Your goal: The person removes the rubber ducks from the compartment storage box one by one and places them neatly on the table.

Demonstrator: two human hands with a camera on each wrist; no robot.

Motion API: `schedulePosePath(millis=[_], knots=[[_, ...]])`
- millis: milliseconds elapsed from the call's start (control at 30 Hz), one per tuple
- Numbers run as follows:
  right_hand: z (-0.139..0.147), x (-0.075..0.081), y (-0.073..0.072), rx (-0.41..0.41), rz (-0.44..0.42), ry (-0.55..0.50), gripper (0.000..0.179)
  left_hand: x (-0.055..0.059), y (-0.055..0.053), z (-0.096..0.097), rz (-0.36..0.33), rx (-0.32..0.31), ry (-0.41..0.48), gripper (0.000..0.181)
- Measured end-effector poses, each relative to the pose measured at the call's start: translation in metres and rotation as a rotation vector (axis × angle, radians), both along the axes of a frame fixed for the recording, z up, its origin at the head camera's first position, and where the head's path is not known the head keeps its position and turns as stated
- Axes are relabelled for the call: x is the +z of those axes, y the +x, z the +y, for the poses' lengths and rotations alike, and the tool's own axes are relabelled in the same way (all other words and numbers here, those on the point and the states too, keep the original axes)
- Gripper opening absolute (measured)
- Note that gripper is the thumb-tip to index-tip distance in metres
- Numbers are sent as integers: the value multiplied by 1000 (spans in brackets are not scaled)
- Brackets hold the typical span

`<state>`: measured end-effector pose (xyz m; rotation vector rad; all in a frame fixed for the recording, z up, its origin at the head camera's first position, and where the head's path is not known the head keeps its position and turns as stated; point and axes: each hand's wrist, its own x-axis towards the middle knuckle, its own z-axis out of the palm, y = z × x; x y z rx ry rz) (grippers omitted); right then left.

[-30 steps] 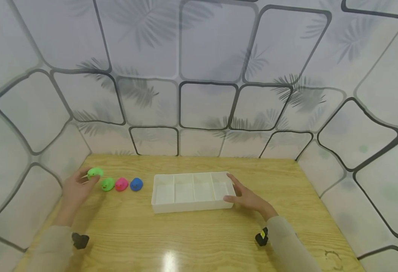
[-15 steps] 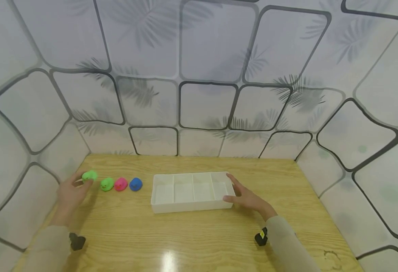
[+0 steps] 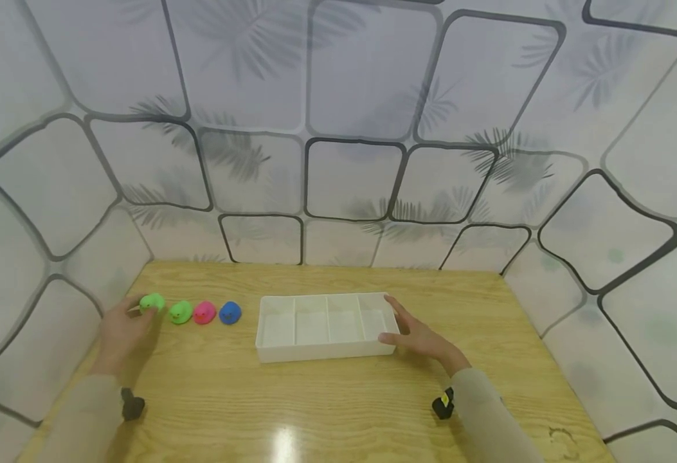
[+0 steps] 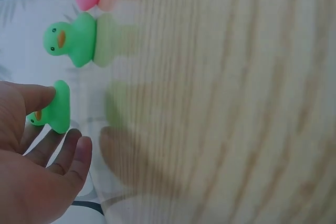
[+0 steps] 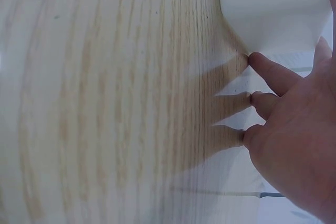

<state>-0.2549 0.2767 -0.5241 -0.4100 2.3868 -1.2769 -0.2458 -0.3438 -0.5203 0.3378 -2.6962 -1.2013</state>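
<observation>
My left hand (image 3: pixel 123 333) pinches a green rubber duck (image 3: pixel 152 302) between thumb and fingers. In the left wrist view, this duck (image 4: pixel 62 107) is a little off the table, its base partly facing the open room. To its right stand a second green duck (image 3: pixel 180 312), a pink duck (image 3: pixel 204 313) and a blue duck (image 3: pixel 230 313) in a row. A white divided box (image 3: pixel 315 354) lies at mid-table. My right hand (image 3: pixel 425 335) holds its right end, thumb over the near corner and index finger at the far corner; lower fingers (image 5: pixel 260 103) touch the table.
The wooden table (image 3: pixel 338 405) bears everything. Patterned white curtain walls (image 3: pixel 350 180) close off its back and both sides. Each wrist carries a small black camera, the left wrist camera (image 3: pixel 132 406) and the right wrist camera (image 3: pixel 443 405).
The left hand has moved slightly left and down with the green duck, bringing it nearer the table. My right hand stays on the box, and the other ducks stay in place.
</observation>
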Motion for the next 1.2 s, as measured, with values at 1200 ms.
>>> schedulePosePath(millis=[1200], knots=[[1,0,2,2,-5,5,99,1,-2,-1,1,-47,-60,65]])
